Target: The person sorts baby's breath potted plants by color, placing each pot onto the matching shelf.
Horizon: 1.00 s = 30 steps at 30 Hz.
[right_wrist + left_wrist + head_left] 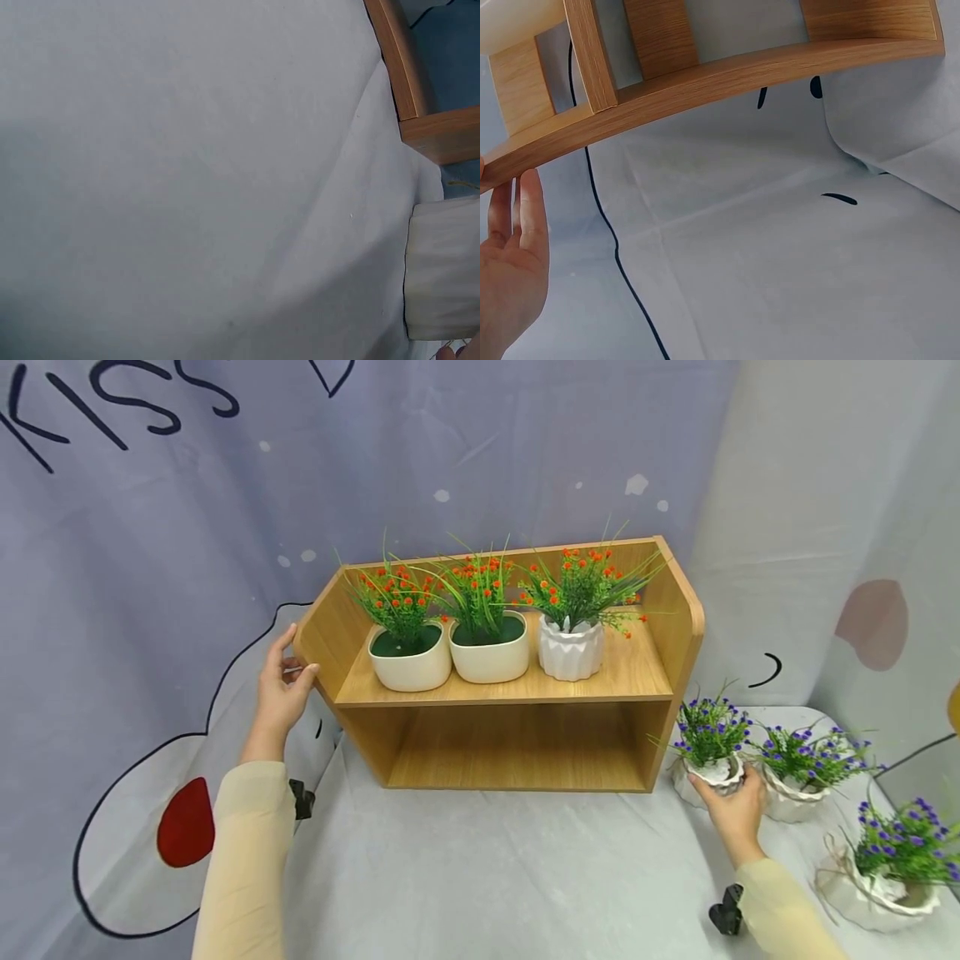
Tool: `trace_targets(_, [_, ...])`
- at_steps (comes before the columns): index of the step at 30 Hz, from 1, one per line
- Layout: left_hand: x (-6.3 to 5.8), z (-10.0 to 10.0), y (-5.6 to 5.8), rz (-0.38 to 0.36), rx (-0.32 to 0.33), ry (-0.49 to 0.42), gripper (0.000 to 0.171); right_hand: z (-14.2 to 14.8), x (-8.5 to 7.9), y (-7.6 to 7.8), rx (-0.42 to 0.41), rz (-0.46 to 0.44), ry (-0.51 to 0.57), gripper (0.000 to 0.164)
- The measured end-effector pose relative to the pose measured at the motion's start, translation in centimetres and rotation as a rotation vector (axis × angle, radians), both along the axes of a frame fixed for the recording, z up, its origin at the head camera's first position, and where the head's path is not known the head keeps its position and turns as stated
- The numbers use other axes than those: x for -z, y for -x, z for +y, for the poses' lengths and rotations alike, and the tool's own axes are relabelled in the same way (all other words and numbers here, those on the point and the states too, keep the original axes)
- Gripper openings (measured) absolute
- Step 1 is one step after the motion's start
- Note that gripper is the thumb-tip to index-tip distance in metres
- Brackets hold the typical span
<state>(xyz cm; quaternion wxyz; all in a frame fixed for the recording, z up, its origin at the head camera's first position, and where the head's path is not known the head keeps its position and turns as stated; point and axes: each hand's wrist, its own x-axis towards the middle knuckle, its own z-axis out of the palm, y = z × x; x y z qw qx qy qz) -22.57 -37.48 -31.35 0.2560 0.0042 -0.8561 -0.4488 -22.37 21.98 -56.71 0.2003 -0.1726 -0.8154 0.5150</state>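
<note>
A two-tier wooden shelf (517,743) stands on the cloth-covered table. My left hand (281,693) holds the front edge of its left side panel; in the left wrist view fairly straight fingers (534,210) lie against the wooden edge. To the right of the shelf, my right hand (735,814) grips the rim of a white pot with purple flowers (708,735), thumb and fingers on either side. In the right wrist view, part of the white pot (446,270) shows beside the shelf corner, with a bit of fingertip below it.
The upper tier bears two smooth cream pots (411,667) (491,656) and a ribbed white pot (572,652), all with orange flowers. Two more purple-flowered pots (795,793) (877,897) stand at the right. A printed curtain (480,452) hangs behind.
</note>
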Motion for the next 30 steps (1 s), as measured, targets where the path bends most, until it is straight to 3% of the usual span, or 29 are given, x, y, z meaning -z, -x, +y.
trace_targets(21, [0.1, -0.2, 0.1, 0.018, 0.017, -0.008, 0.064, 1.5, -0.4, 0.1, -0.125, -0.058, -0.062, 0.095])
trace_targets(25, [-0.5, 0.3, -0.3, 0.021, 0.021, -0.036, 0.063, 1.5, -0.4, 0.1, -0.125, -0.039, -0.034, 0.093])
trace_targets(30, [-1.8, 1.7, -1.5, 0.013, 0.026, -0.041, 0.06, 1.5, -0.3, 0.3, -0.111, 0.009, -0.024, 0.089])
